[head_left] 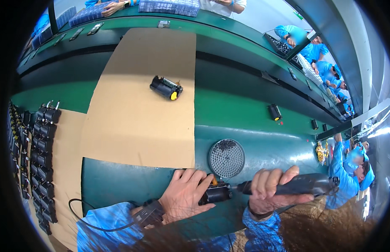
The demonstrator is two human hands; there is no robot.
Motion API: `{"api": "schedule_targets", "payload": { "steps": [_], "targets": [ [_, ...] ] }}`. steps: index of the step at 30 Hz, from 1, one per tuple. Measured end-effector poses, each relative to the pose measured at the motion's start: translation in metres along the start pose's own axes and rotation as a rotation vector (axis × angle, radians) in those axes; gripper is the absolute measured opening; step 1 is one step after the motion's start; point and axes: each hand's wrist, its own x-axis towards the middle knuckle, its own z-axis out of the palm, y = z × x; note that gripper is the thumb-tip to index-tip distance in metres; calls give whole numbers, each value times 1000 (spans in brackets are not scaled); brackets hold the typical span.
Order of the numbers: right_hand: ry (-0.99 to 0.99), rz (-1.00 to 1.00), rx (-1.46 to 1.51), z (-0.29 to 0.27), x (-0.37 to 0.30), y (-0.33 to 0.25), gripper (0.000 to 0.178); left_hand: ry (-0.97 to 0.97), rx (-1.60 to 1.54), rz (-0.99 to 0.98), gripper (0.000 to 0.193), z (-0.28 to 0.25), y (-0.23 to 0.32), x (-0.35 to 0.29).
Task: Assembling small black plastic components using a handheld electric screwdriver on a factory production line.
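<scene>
The left hand [184, 195] grips the left end of a small black cylindrical unit [219, 194], fingers over its far side and thumb along its near side, pressing it down on the dark green bench [123, 180]. An orange strip [214, 180] sticks up from the unit's far edge. The right hand [272, 189] is closed around a black power screwdriver [306, 185] held nearly level, its tip pointing left at the unit's right end; whether the two touch is too small to tell. Just beyond the unit stands a round grey dish [226, 158] with a grid of pits, small dark pieces gathered toward its far side. Farther off, a sheet of brown cardboard [140, 122] carries a similar black housing [166, 87] with a yellow spot on its end. At the left, black parts [43, 164] stand in a long row, and another dark cylinder [274, 112] lies on the green surface to the right, well apart from the hands.
</scene>
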Motion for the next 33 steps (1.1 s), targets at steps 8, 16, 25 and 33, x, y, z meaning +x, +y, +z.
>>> {"api": "schedule_targets", "payload": {
  "steps": [8, 16, 25, 33],
  "targets": [
    [-238, 76, -80, 15, -11, 29, 67, 2, -17, 6, 78, 1, -3, 0],
    [-201, 80, -69, 15, -17, 36, 68, 9, -5, 11, 79, 3, -4, -1],
    [-215, 32, -64, 16, -21, 49, 84, 29, -6, 11, 78, 3, -2, -3],
    [-302, -115, -93, 13, -22, 63, 82, 59, -8, 22, 74, 3, -3, -3]
  ]
}}
